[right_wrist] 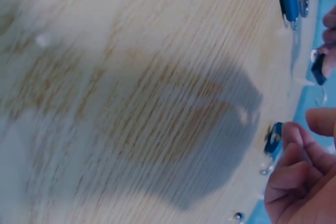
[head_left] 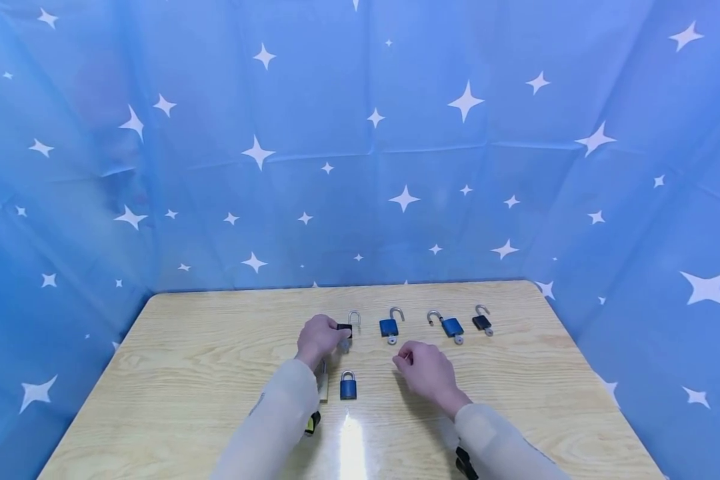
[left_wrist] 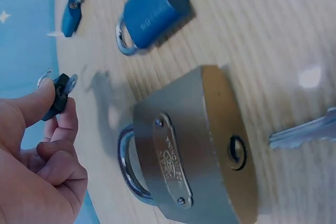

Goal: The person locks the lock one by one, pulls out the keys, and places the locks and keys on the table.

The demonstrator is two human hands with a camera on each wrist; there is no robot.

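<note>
In the head view my left hand (head_left: 321,339) pinches a small black padlock (head_left: 345,328) between thumb and fingers. Its shackle stands open and a key (left_wrist: 73,83) sticks out of its body, above the table. My right hand (head_left: 427,375) hovers over the table with loosely bent fingers; in the right wrist view a gap shows between thumb and forefinger, and no held thing is visible. Near the left forearm are a closed blue padlock (head_left: 348,388) and a large metal padlock (left_wrist: 173,156), partly hidden by the sleeve in the head view.
Along the back of the wooden table (head_left: 204,347) lie two blue padlocks, one left (head_left: 389,327) and one right (head_left: 453,327), then a black padlock (head_left: 482,323), all with open shackles and keys. A loose key (left_wrist: 304,129) lies near the metal padlock. A starry blue curtain (head_left: 324,200) hangs behind.
</note>
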